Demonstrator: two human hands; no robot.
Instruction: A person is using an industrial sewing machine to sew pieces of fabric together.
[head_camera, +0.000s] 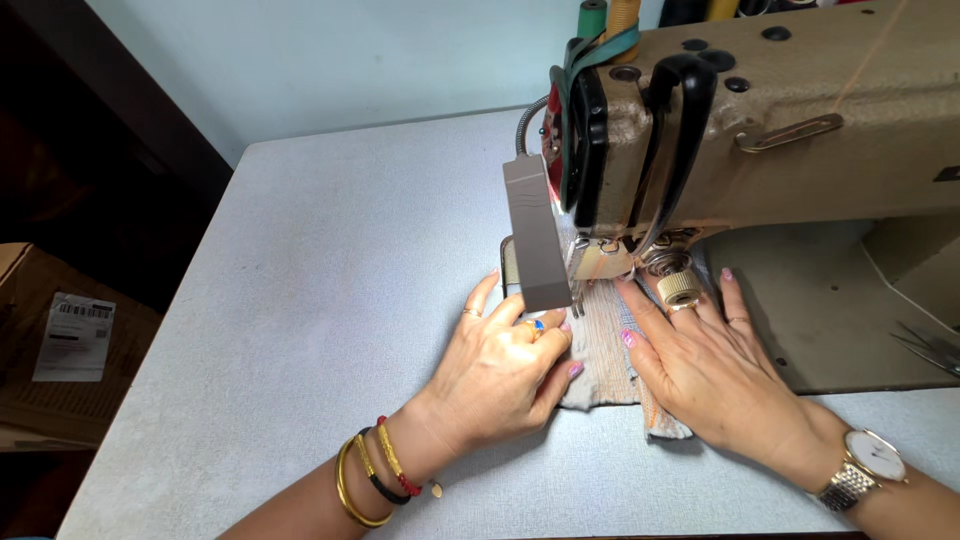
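A person's left hand (505, 365) and right hand (705, 365) lie open and flat, fingers spread, pressing a strip of pale woven fabric (603, 350) onto a grey worktop (330, 290). The fabric runs between both hands, under the presser foot of a tan industrial sewing machine (800, 120), beside its grey lamp (535, 235).
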